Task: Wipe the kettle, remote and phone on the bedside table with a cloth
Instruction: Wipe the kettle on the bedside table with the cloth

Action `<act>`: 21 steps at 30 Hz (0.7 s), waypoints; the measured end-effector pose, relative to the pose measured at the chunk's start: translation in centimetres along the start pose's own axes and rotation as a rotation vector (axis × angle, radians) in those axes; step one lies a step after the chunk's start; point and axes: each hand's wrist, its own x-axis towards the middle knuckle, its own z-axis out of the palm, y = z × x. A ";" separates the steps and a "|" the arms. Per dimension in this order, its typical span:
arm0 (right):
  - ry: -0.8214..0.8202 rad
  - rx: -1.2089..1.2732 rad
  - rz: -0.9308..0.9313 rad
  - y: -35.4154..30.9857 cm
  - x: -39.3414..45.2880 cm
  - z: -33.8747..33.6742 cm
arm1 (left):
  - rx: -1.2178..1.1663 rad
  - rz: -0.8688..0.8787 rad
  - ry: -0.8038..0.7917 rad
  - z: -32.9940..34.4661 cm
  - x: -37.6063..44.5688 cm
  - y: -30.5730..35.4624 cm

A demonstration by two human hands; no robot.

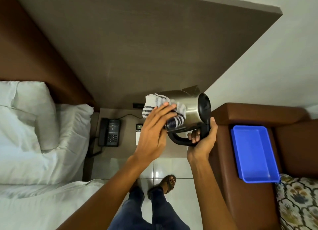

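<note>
A steel kettle (191,106) with a black lid and handle is held on its side in the air above the bedside table (127,149). My right hand (202,140) grips its black handle. My left hand (154,130) presses a white cloth with dark stripes (154,100) against the kettle's body. On the table below lie a black corded phone (111,132) at the left and a white remote (138,135), partly hidden behind my left hand.
A bed with white pillows (32,119) stands to the left of the table. A brown armchair (240,116) is at the right, with a blue plastic tray (253,154) on its arm and a patterned cushion (299,202). My legs and sandalled foot stand on the tiled floor.
</note>
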 end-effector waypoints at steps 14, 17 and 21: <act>0.015 -0.077 -0.020 2.6 -1.8 0.5 | 0.001 -0.018 -0.035 -2.0 -1.1 -1.1; 0.033 -0.082 0.009 3.8 -2.3 0.8 | -0.085 -0.198 0.082 -2.6 1.0 -2.1; 0.025 -0.006 0.001 4.3 -2.0 1.3 | -0.018 0.012 -0.067 -1.6 1.6 -1.3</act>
